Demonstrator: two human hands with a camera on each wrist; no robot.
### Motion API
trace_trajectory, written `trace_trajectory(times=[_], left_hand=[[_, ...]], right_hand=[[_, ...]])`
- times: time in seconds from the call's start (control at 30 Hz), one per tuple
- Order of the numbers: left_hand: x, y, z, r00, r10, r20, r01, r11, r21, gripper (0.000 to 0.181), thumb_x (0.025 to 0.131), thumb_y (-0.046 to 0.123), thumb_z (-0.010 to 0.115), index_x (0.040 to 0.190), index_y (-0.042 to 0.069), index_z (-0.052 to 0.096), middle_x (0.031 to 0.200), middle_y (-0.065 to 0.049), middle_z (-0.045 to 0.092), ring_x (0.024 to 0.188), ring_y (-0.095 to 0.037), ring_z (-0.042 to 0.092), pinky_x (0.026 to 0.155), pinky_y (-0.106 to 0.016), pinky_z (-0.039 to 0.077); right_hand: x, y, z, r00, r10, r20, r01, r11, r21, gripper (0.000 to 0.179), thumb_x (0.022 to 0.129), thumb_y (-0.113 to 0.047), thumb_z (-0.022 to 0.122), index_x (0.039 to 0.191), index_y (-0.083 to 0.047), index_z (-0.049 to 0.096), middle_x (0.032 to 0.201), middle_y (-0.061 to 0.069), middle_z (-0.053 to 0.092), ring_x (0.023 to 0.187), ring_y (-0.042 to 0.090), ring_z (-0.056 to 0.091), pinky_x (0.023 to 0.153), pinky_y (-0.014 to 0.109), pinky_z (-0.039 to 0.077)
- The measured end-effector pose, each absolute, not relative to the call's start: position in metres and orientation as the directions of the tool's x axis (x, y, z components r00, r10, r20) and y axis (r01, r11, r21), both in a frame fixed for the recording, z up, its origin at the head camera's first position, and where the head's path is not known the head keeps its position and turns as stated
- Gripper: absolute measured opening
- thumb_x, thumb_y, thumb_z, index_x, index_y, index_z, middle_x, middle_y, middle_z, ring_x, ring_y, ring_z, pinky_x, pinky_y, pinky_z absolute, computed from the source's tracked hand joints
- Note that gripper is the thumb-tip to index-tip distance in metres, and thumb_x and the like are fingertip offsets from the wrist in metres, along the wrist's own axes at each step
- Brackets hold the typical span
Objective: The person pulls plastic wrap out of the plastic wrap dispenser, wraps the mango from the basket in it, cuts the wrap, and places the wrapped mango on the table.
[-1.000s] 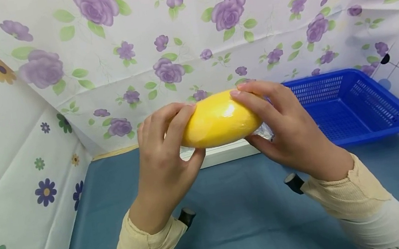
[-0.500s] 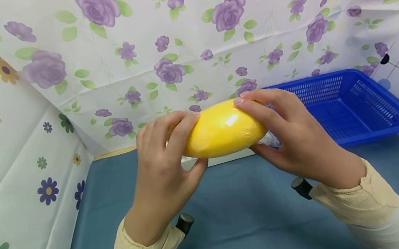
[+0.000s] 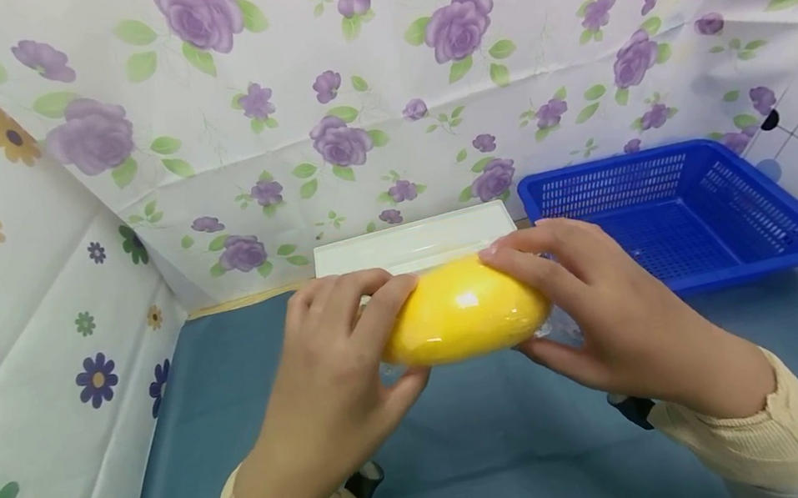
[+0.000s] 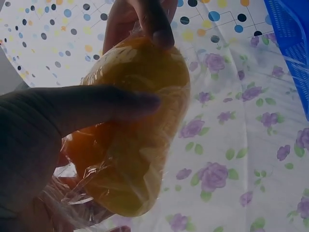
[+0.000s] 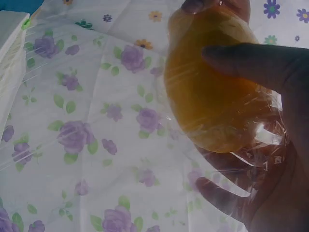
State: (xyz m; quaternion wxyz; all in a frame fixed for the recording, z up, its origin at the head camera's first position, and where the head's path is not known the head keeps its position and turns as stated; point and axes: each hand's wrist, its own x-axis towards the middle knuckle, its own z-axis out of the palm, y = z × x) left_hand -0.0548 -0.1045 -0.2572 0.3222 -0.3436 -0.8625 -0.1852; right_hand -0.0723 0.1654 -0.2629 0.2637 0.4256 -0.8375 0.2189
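A smooth, bright yellow, oblong thing (image 3: pixel 464 312) wrapped in clear cling film is held up between both hands over the table. My left hand (image 3: pixel 334 363) grips its left end, fingers over the top and thumb beneath. At the opposite end, my right hand (image 3: pixel 624 324) holds it the same way. In the left wrist view the yellow oblong thing (image 4: pixel 130 188) looks plump and tapered, with the thumb lying across it. Loose, crinkled film (image 5: pixel 265 133) bunches near the palm in the right wrist view.
A low white box (image 3: pixel 413 239) stands against the flowered back sheet, behind the hands. To its right sits a blue slotted basket (image 3: pixel 757 269). Blue-green cloth (image 3: pixel 238 405) covers the table, and patterned sheets (image 3: pixel 24 332) line the sides.
Both hands have lowered the yellow thing and drawn it toward the body, still gripping its two ends. The white box behind has come into fuller view.
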Motion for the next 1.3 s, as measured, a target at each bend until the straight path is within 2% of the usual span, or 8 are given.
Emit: trace_trajectory(times=[0.2,0.5,0.7,0.77,0.93,1.03,1.3], left_hand=[[-0.049,-0.107,-0.262,-0.583,0.527,0.618,0.716,0.693,0.085,0.063,0.068,0.027,0.093,0.121,0.013,0.062,0.11,-0.006,0.064,0.1,-0.023,0.063,0.095,-0.053,0.046],[-0.043,-0.109,-0.274,-0.628,0.608,0.486,0.735,0.669,0.112,0.063,0.068,0.038,0.093,0.118,0.017,0.063,0.108,0.002,0.063,0.1,-0.016,0.062,0.097,-0.046,0.046],[-0.039,-0.111,-0.286,-0.635,0.662,0.397,0.754,0.644,0.133,0.068,0.068,0.049,0.092,0.12,0.017,0.062,0.109,0.004,0.063,0.101,-0.013,0.06,0.095,-0.044,0.048],[-0.039,-0.112,-0.291,-0.638,0.677,0.369,0.757,0.638,0.139,0.07,0.068,0.053,0.091,0.12,0.017,0.061,0.11,0.005,0.063,0.101,-0.012,0.06,0.094,-0.044,0.048],[-0.038,-0.112,-0.305,-0.658,0.693,0.296,0.751,0.635,0.181,0.072,0.067,0.06,0.087,0.121,0.02,0.061,0.109,0.008,0.062,0.1,-0.007,0.058,0.096,-0.042,0.047],[-0.038,-0.111,-0.312,-0.673,0.695,0.254,0.74,0.638,0.214,0.072,0.067,0.061,0.087,0.122,0.021,0.061,0.11,0.009,0.061,0.1,-0.006,0.057,0.098,-0.04,0.046],[-0.039,-0.111,-0.323,-0.706,0.699,0.113,0.692,0.648,0.318,0.068,0.076,0.059,0.082,0.128,0.022,0.059,0.116,0.009,0.061,0.105,-0.006,0.058,0.1,-0.044,0.046]], right_hand=[[-0.064,0.169,-0.27,-0.487,-0.627,0.608,-0.845,0.514,-0.147,0.062,0.1,-0.052,0.048,0.143,-0.008,0.053,0.131,0.011,0.057,0.115,0.027,0.053,0.098,0.045,0.043],[-0.057,0.174,-0.289,-0.473,-0.664,0.579,-0.864,0.48,-0.154,0.06,0.099,-0.052,0.05,0.143,-0.01,0.053,0.131,0.004,0.058,0.117,0.018,0.055,0.098,0.026,0.044],[-0.05,0.18,-0.306,-0.559,-0.697,0.449,-0.825,0.519,-0.222,0.066,0.094,-0.056,0.06,0.146,-0.017,0.05,0.136,0.0,0.055,0.119,0.013,0.053,0.096,0.035,0.053],[-0.048,0.181,-0.311,-0.578,-0.703,0.414,-0.814,0.533,-0.232,0.067,0.094,-0.059,0.059,0.147,-0.019,0.049,0.137,-0.002,0.055,0.119,0.01,0.053,0.094,0.036,0.055],[-0.045,0.184,-0.323,-0.581,-0.712,0.394,-0.813,0.526,-0.248,0.069,0.091,-0.056,0.067,0.148,-0.022,0.047,0.136,-0.007,0.054,0.116,0.006,0.055,0.091,0.034,0.057],[-0.043,0.184,-0.33,-0.578,-0.714,0.395,-0.816,0.512,-0.27,0.075,0.085,-0.048,0.079,0.147,-0.023,0.047,0.135,-0.009,0.055,0.112,0.006,0.057,0.089,0.034,0.058],[-0.04,0.185,-0.345,-0.626,-0.716,0.31,-0.776,0.53,-0.342,0.077,0.084,-0.051,0.079,0.149,-0.027,0.044,0.135,-0.012,0.053,0.108,0.002,0.059,0.088,0.03,0.059]])
